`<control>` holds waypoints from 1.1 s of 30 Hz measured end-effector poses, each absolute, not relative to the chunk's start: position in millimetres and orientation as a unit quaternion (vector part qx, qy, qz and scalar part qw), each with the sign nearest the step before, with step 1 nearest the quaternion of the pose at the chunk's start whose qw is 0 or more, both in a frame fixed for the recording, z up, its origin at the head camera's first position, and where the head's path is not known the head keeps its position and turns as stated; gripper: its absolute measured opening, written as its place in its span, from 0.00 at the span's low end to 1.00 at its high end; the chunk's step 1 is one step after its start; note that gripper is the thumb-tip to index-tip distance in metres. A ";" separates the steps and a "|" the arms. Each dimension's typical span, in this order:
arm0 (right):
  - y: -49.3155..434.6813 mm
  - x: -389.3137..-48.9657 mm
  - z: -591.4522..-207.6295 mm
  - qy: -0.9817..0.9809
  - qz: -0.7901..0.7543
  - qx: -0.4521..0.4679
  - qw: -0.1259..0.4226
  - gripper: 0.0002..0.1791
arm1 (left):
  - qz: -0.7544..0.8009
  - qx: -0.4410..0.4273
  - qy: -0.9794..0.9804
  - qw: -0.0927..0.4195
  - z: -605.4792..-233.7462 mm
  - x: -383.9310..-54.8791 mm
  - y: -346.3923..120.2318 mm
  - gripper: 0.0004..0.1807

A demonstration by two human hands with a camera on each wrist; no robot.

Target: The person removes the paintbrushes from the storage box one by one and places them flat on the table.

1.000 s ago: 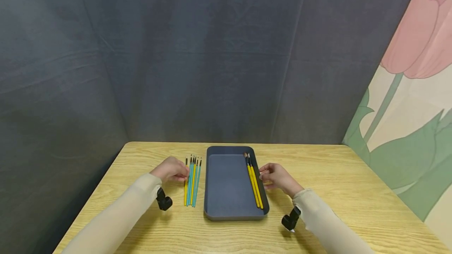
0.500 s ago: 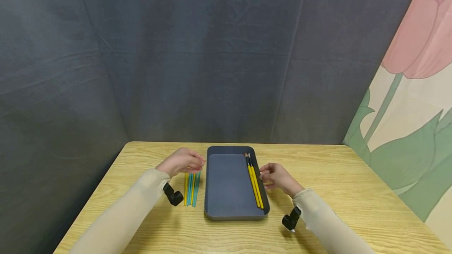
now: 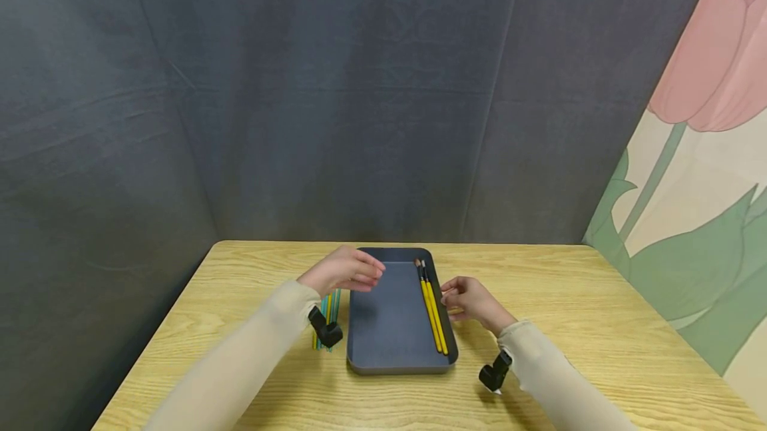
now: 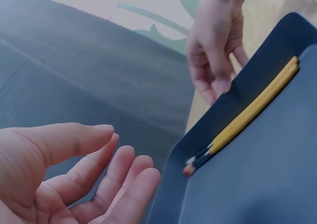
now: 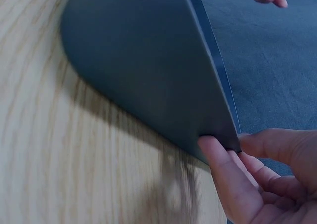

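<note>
My left hand hovers over the left side of the dark grey tray. Its fingers are loosely bent, and the left wrist view shows nothing between thumb and fingertips. Two yellow-handled paintbrushes lie side by side along the tray's right wall, bristles toward the far end. At that right wall, my right hand pinches the rim, with the thumb at the edge and fingers against the outer face in the right wrist view. Left of the tray lie several yellow and teal paintbrushes, partly covered by my left hand and wrist camera.
The tray stands on a light wood table. A dark grey cloth hangs behind and to the left. On the right is a panel with a pink tulip. Each wrist carries a small black camera.
My left hand has moved right, from the loose paintbrushes across the tray's left rim to above the tray. The right hand stays at the right rim, and the brushes look unmoved.
</note>
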State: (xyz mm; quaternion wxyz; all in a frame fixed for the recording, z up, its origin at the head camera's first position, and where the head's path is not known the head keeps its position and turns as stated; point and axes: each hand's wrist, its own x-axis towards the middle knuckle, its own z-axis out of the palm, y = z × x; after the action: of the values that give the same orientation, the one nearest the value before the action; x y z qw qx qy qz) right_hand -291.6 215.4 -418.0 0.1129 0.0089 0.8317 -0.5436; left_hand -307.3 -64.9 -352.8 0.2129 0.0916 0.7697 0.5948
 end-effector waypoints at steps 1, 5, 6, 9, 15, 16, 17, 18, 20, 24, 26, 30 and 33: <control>215.4 -291.4 -417.9 0.832 -0.544 0.009 0.112 0.14 | 0.594 0.094 0.769 0.216 -353.9 -307.1 -60.8 0.13; 215.4 -291.2 -418.1 0.831 -0.545 0.009 0.111 0.13 | 0.596 0.107 0.762 0.229 -359.6 -306.0 -44.4 0.13; 215.4 -291.3 -418.4 0.831 -0.545 0.009 0.111 0.14 | 0.596 0.109 0.761 0.231 -361.4 -305.9 -40.4 0.13; 215.8 -291.6 -419.0 0.830 -0.546 0.008 0.112 0.14 | 0.594 0.115 0.761 0.235 -367.0 -306.5 -28.8 0.13; 216.9 -292.0 -419.3 0.829 -0.548 0.008 0.112 0.15 | 0.588 0.102 0.765 0.243 -374.9 -309.7 -5.0 0.11; 217.0 -291.9 -419.3 0.828 -0.549 0.008 0.112 0.15 | 0.587 0.097 0.765 0.244 -375.7 -309.9 -1.1 0.11; 217.3 -291.7 -419.1 0.828 -0.549 0.007 0.113 0.15 | 0.586 0.094 0.767 0.245 -376.2 -309.9 2.4 0.10; 217.4 -291.6 -418.8 0.828 -0.549 0.005 0.113 0.15 | 0.585 0.091 0.768 0.245 -377.1 -309.9 5.7 0.10; 217.5 -291.2 -418.4 0.828 -0.549 0.005 0.114 0.15 | 0.583 0.087 0.769 0.250 -379.7 -310.8 12.2 0.12; 217.5 -291.3 -417.6 0.828 -0.549 0.003 0.115 0.15 | 0.574 0.067 0.775 0.255 -388.1 -314.5 24.0 0.14; 217.5 -291.8 -417.9 0.829 -0.547 0.003 0.115 0.15 | 0.569 0.050 0.779 0.260 -392.2 -316.1 29.2 0.13; 217.0 -292.5 -418.8 0.830 -0.546 0.004 0.115 0.14 | 0.564 0.019 0.781 0.268 -399.7 -317.8 37.6 0.11; 216.7 -292.8 -419.0 0.831 -0.545 0.005 0.113 0.14 | 0.565 0.010 0.780 0.269 -405.7 -319.1 42.3 0.10</control>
State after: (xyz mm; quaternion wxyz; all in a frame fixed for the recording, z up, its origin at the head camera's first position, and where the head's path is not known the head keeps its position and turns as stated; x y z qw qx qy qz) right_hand -292.8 216.7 -419.0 0.1132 0.0052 0.8306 -0.5452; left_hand -319.1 42.3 -405.7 0.2691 0.0098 0.7802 0.5646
